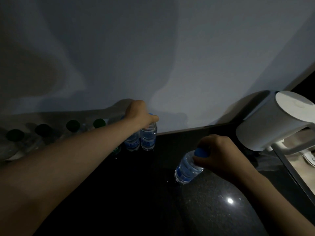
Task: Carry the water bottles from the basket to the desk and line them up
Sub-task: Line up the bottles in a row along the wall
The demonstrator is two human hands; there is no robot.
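My left hand [139, 114] grips the top of a blue-capped water bottle [148, 137] that stands upright on the dark desk [136, 193] by the wall. Touching its left side is another blue-labelled bottle [131, 142], partly hidden by my forearm. Several green-capped bottles [73, 125] stand in a row further left along the wall. My right hand [218, 154] holds a second blue-capped bottle [187, 167] by its neck, tilted, its base close to the desk; whether it touches is unclear. The basket is out of view.
A white kettle [272, 121] stands at the desk's right end, close to my right hand. The desk's right edge [289, 169] drops off to a pale floor. A grey wall [153, 57] runs along the back. The scene is dim.
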